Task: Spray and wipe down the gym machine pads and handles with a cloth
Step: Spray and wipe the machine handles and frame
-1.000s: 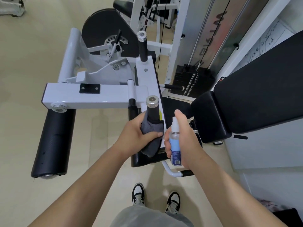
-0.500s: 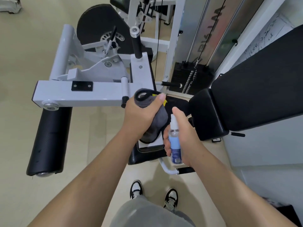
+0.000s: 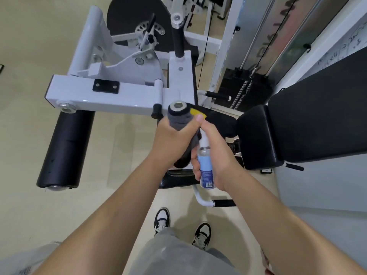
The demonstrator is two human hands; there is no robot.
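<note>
My left hand (image 3: 174, 138) grips a grey cloth (image 3: 180, 119) wrapped around the near upright handle of the white gym machine; only the handle's metal end cap (image 3: 178, 106) shows above the cloth. Just to its right, my right hand (image 3: 215, 155) holds a small clear spray bottle (image 3: 205, 164) with a blue label, upright, nozzle near the cloth. A second black handle (image 3: 177, 39) stands farther back. A black roller pad (image 3: 65, 148) hangs at the left. The black seat and back pads (image 3: 305, 120) lie at the right.
The white machine frame (image 3: 111, 96) spans the middle, with a black cam disc (image 3: 127, 14) behind it. A weight stack (image 3: 244, 86) and cables stand at the back right. A low white bar with a black grip (image 3: 216, 203) is near my shoes. Beige floor lies to the left.
My left hand slid the cloth up the handle from its lower part to the top, covered the end cap, then came slightly down so the cap shows. My right hand and bottle stayed alongside.
</note>
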